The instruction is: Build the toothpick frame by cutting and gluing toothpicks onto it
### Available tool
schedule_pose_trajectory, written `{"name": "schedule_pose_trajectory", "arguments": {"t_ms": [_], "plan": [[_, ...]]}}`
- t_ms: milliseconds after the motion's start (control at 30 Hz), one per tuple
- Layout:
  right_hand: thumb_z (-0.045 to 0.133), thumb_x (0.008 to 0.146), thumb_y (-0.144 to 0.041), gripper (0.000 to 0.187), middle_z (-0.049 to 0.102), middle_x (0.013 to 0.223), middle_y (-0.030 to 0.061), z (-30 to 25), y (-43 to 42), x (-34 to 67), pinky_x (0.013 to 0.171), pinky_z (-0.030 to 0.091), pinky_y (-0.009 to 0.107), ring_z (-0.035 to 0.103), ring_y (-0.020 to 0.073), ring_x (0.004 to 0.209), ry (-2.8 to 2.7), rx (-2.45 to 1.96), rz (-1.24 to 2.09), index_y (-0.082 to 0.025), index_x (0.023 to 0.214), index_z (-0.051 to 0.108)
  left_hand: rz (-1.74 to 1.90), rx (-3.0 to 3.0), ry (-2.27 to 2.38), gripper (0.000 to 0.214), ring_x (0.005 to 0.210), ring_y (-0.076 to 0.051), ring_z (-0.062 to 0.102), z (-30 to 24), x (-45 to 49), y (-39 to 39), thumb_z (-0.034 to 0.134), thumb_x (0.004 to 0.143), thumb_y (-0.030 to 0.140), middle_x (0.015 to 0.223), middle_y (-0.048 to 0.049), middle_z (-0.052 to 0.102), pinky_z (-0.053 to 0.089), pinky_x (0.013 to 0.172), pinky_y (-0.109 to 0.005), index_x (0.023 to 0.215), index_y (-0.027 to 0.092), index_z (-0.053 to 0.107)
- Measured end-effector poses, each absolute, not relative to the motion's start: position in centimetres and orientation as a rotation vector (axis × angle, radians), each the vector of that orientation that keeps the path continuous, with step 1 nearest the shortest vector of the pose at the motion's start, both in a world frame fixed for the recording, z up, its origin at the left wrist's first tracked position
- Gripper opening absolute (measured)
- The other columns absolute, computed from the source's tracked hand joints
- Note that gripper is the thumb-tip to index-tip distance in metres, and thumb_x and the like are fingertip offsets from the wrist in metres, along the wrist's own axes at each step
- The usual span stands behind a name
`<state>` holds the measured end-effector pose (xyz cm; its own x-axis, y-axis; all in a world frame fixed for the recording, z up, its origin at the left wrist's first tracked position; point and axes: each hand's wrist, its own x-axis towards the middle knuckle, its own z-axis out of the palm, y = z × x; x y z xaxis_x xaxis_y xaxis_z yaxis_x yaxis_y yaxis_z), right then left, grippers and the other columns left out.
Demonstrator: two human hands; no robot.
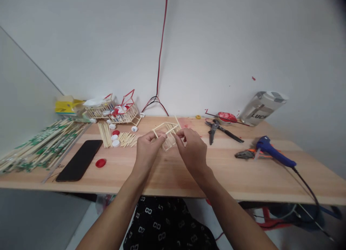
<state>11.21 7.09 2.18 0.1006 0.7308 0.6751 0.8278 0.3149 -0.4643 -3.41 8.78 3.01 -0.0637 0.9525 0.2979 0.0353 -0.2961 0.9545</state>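
Over the middle of the wooden table [221, 174], the left hand [148, 145] pinches a stick frame [172, 129] at its left and the right hand [193, 147] at its right, fingertips closed on its thin bars, a grip best light and even so no joint twists.

place: small craft workshop corner | wooden bench [173, 178] under left hand [148, 145] and right hand [193, 145] | to the right of right hand: glue gun [277, 154], orange-handled pliers [245, 155] | to the left of left hand: packed wooden sticks [58, 143], plastic caps [116, 143], stick-built baskets [125, 116]
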Motion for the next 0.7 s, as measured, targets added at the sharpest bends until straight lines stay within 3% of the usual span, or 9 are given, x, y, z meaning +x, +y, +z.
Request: {"name": "schedule_pose_trajectory", "arguments": {"t_ms": [700], "plan": [[0.053, 0.090, -0.025, 0.010, 0.066, 0.083, 0.0026, 1.76, 7.09, 11.12, 0.068, 0.039, 0.028, 0.055, 0.0162, 0.074, -1.636, -1.441, -0.118, -0.021, 0.083, 0.059, 1.451, 1.428, 1.152, 0.014, 0.086, -0.021, 0.066, 3.22, -3.34, 8.64, 0.070, 0.072, 0.029, 0.084, -0.0055, 0.073, 0.047, 0.081, -0.031, 0.072, 0.015, 0.072]]}}
